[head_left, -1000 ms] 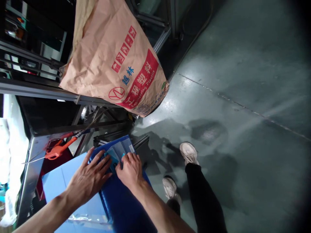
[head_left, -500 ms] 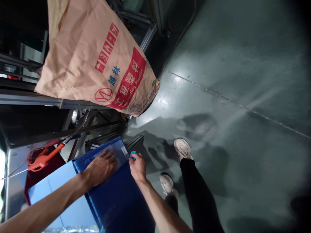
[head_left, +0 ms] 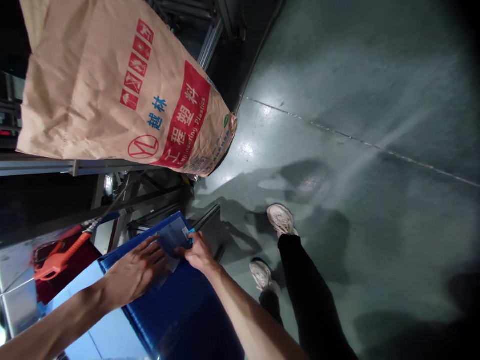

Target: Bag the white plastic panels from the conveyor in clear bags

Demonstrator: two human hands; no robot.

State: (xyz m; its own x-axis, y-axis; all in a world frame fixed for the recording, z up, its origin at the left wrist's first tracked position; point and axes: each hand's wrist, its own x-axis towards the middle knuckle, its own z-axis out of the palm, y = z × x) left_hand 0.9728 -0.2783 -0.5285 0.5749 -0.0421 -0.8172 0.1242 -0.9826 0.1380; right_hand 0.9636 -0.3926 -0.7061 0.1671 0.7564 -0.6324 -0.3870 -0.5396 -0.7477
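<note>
A transparent plastic sleeve (head_left: 172, 238) lies on a dark blue corrugated plastic board (head_left: 180, 312), near its upper corner. My left hand (head_left: 137, 272) rests flat on the sleeve's lower part, fingers spread, gripping nothing I can see. My right hand (head_left: 198, 254) sits at the sleeve's right edge, fingers closed on a small cyan piece (head_left: 191, 238). Most of that piece is hidden by the fingers, so I cannot tell what it is. A small white label (head_left: 185, 232) shows on the sleeve beside it.
A large paper sack (head_left: 123, 95) printed "Engineering Plastics" leans on a metal frame bar (head_left: 37, 167) above. Orange-handled scissors (head_left: 56, 265) lie at the left, by a light blue board (head_left: 99, 327). My white shoes (head_left: 280, 220) stand on the green floor (head_left: 337, 100).
The hands have come closer together over the sleeve, and the cards seen earlier are now mostly covered. The view has drifted, so the sack appears larger and further left.
</note>
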